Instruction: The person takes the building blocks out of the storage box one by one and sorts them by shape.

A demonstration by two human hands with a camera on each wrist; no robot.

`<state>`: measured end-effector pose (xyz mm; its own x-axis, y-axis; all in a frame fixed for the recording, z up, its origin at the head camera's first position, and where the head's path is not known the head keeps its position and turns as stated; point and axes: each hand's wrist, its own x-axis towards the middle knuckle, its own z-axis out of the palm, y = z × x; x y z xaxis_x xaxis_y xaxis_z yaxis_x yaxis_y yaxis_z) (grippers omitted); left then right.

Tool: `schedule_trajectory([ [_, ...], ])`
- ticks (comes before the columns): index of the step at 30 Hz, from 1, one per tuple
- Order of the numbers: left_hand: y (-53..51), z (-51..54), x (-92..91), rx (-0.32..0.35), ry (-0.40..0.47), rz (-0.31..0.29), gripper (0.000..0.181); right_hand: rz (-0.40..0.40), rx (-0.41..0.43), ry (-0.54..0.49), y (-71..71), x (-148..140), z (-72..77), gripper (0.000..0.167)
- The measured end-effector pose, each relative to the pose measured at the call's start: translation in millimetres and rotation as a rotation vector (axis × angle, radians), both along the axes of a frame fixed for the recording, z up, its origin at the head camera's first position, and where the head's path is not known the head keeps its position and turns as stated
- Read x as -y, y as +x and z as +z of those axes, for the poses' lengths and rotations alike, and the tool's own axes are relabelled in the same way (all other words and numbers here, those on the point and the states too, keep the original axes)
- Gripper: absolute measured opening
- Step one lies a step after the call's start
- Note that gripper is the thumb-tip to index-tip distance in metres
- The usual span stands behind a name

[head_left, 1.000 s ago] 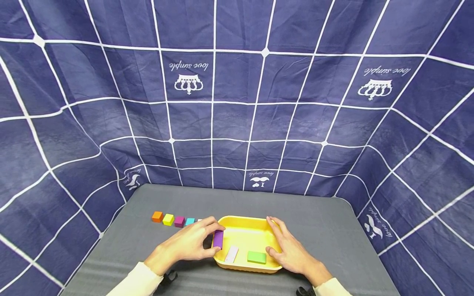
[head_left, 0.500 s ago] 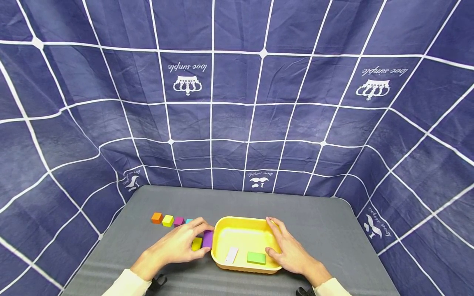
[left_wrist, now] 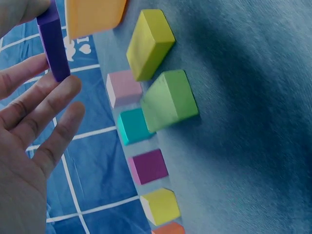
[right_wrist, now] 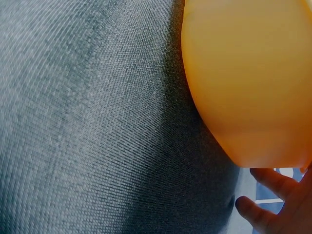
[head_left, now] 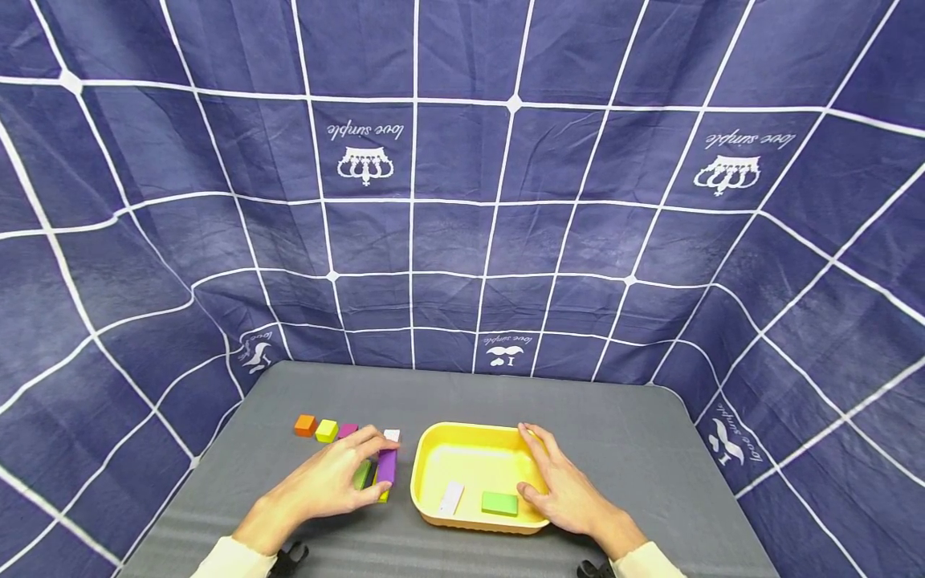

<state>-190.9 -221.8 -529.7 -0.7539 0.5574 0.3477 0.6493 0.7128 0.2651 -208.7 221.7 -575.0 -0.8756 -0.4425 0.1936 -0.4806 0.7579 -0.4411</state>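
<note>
My left hand (head_left: 328,482) pinches a purple rectangular block (head_left: 387,467) by its ends, between thumb and fingertips. In the left wrist view, the purple block (left_wrist: 53,44) is off the table. A yellow block (left_wrist: 151,44) and a green block (left_wrist: 170,100) stand on the table near that hand, mostly covered by it in the head view. My right hand (head_left: 567,490) grips the right end of a yellow plastic tray (head_left: 480,461), thumb over the inside. Inside the tray lie a pale block (head_left: 451,498) and a light green block (head_left: 499,503).
Small cubes form a row left of the tray: orange (head_left: 306,425), yellow (head_left: 327,431), magenta (head_left: 348,431), teal (left_wrist: 134,126) and pale pink (left_wrist: 124,87). Grey cloth (head_left: 614,433) covers the table. A blue checked curtain (head_left: 462,241) hangs behind and at both sides.
My left hand has carried the purple block leftward, from over the tray's left rim to above the yellow block outside it. The right hand and tray have stayed in place.
</note>
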Motion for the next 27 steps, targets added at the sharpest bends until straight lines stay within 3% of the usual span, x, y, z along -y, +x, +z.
schedule_trajectory([
  [8, 3.6, -4.7, 13.1, 0.005, 0.026, 0.024, 0.058, -0.003, -0.005, 0.005, -0.8, -1.4, -1.5, 0.096],
  [19, 1.5, -16.8, 34.0, -0.076, 0.033, 0.024, 0.054, -0.006, 0.02, 0.0, -0.1, 0.4, -1.3, 0.096],
  [27, 0.8, -21.2, 50.7, -0.06, 0.058, 0.059, 0.055, -0.002, -0.001, 0.003, -0.5, -0.7, -1.7, 0.096],
])
